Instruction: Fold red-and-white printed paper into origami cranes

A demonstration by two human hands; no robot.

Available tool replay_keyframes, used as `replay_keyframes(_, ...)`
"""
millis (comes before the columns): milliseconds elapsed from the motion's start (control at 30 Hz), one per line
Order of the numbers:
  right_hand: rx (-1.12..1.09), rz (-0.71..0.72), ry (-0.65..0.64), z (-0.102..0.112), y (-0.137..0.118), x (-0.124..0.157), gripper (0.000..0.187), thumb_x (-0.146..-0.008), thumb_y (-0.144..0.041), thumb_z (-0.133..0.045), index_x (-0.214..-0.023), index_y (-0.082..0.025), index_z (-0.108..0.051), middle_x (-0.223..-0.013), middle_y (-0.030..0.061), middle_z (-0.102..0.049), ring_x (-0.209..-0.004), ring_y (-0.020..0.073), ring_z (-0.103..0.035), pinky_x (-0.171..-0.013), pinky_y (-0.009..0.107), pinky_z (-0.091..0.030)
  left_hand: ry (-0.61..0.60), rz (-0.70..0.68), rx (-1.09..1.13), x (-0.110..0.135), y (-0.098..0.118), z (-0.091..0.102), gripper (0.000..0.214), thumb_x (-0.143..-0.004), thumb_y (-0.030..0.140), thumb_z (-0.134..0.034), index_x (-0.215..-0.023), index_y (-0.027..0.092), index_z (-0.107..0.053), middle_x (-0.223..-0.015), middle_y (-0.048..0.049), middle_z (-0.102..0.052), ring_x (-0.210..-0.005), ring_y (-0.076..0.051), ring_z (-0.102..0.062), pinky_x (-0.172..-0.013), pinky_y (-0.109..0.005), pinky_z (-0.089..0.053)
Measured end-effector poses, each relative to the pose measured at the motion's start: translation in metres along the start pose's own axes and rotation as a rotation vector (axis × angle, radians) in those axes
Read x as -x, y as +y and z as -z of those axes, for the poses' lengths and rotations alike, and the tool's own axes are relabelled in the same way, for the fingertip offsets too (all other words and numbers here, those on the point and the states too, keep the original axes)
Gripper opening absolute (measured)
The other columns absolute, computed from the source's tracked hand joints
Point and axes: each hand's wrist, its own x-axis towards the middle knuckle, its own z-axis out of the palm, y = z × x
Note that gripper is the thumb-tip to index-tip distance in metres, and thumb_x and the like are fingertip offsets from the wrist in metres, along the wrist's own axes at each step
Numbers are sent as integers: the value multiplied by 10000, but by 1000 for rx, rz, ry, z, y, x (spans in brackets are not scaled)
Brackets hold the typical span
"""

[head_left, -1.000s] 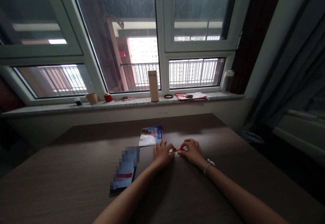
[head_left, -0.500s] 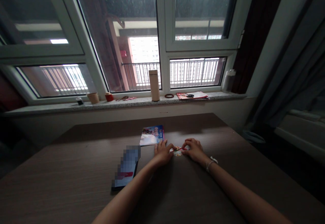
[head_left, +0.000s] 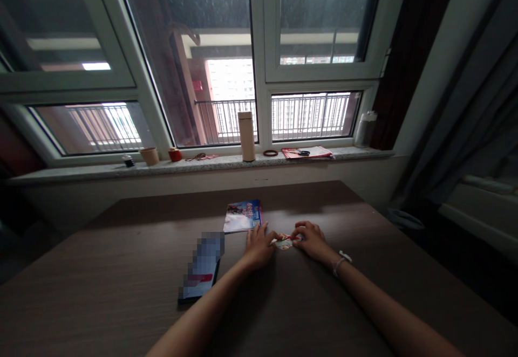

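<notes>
A small piece of colourful patterned paper (head_left: 284,244), apparently folded, lies on the table between my two hands. My left hand (head_left: 259,246) presses the paper's left end with thumb and forefinger, while its other fingers rest spread towards the booklet. On the right end, the fingertips of my right hand (head_left: 309,239) are pinched together on the paper. Fingers cover both ends, so the folds there are hidden. A booklet with a blue and pink cover (head_left: 243,215) lies just beyond my left hand. Left of my forearm is a phone (head_left: 202,265), its screen blurred out.
The brown table (head_left: 101,270) reaches to the wall under the window. Along the sill (head_left: 202,165) stand a beige thermos (head_left: 246,137), a tan cup (head_left: 149,156), a small red jar (head_left: 175,155) and a pale bottle (head_left: 366,129). Scissors (head_left: 303,153) lie on red-and-white papers (head_left: 319,153).
My right fingers have shifted slightly on the paper's right end, and its upper edge looks a little different. My left hand stays nearly in place; booklet and phone have not moved.
</notes>
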Motion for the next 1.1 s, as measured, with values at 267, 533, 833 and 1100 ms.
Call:
replay_keyframes(267, 11, 36, 71, -3, -2, 5, 141, -772, -379, -629, -836, -291, -719, -1212, 7, -570, -1175, 233, -450, -1026, 376, -311, 117, -7, 2, 3, 3, -5, 264, -897, 391, -478, -1097, 354, -646, -1504, -4, -340, -1429, -292, -182, -1143, -551, -94)
replay_keyframes(533, 62, 38, 144, -8, -8, 7, 194, -715, -454, -701, -827, -296, -701, -1177, 6, -571, -1154, 243, -462, -1003, 381, -326, 187, 23, 16, 4, 10, -4, 203, -843, 420, -594, -999, 332, -689, -1462, -18, -417, -1402, -297, -251, -1132, -537, -149)
replay_keyframes(833, 53, 19, 136, -6, -11, 3, 262, -649, -488, -754, -795, -276, -705, -1136, 22, -582, -1111, 250, -478, -958, 354, -351, 190, 57, 51, 1, 13, 0, 231, -785, 469, -660, -973, 346, -713, -1446, -19, -440, -1371, -318, -289, -1111, -524, -200)
replay_keyframes(1100, 20, -26, 101, -6, -10, 1, 207, -666, -421, -735, -800, -264, -716, -1176, 29, -573, -1144, 250, -476, -985, 345, -336, 142, 86, 66, -1, 13, 5, 239, -764, 406, -672, -996, 367, -710, -1435, 3, -452, -1368, -315, -297, -1119, -504, -196)
